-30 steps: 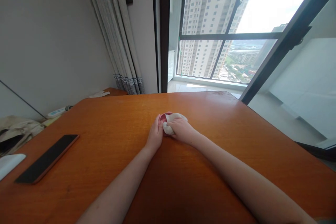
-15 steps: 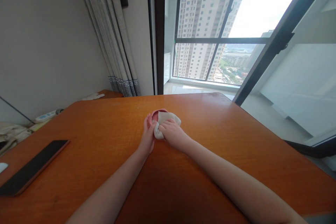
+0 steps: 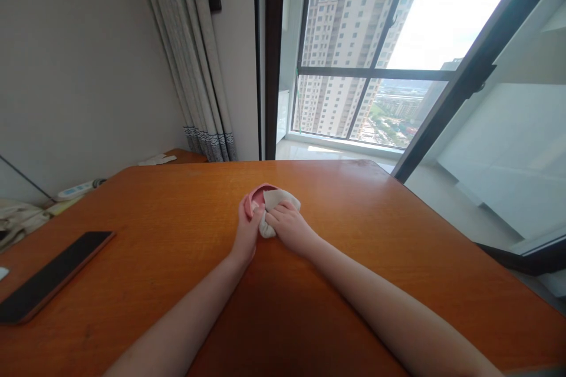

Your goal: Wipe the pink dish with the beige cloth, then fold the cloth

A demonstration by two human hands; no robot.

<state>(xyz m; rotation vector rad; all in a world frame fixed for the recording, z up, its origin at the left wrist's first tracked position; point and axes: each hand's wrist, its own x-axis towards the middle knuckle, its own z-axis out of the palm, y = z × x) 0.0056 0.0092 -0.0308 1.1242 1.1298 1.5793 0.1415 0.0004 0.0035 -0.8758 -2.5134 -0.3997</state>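
Over the middle of the wooden table, my left hand point(image 3: 246, 228) is closed on the left side of a pink, bowl-like item point(image 3: 257, 194). Its rim and part of the inside show; the rest is covered by cloth and fingers. A whitish cloth point(image 3: 288, 197) lies over the right side of the pink item, bunched at the bottom. My right hand point(image 3: 290, 225) grips this cloth with bent fingers and presses it against the pink item. Both hands are close together, nearly touching at the fingertips.
The orange-brown wooden table point(image 3: 177, 200) spreads around my hands. A dark flat slab with a reddish edge point(image 3: 53, 277) lies at the left. Beyond are a white power strip point(image 3: 75, 189), a grey curtain point(image 3: 194, 70) and a large window point(image 3: 354, 76).
The pink item has turned or tilted slightly, and more of its rim shows at the left. The cloth and my right hand have shifted a little left. The camera view has moved slightly.
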